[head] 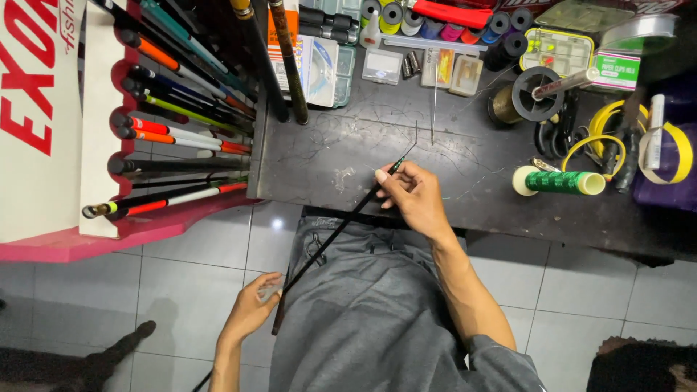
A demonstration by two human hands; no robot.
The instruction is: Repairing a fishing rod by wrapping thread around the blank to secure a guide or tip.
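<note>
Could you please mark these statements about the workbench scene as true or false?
1. The right hand pinches the thin tip of the black rod. True.
2. The left hand rests on the bench. False: it holds the rod's thicker lower part out over the tiled floor.
3. A green spool lies on the bench beside the right hand. True.
4. The rack of rods is empty. False: many rods with coloured bands lie in it.
5. The rod lies flat on the bench. False: both hands hold it slanting across the person's lap.
</note>
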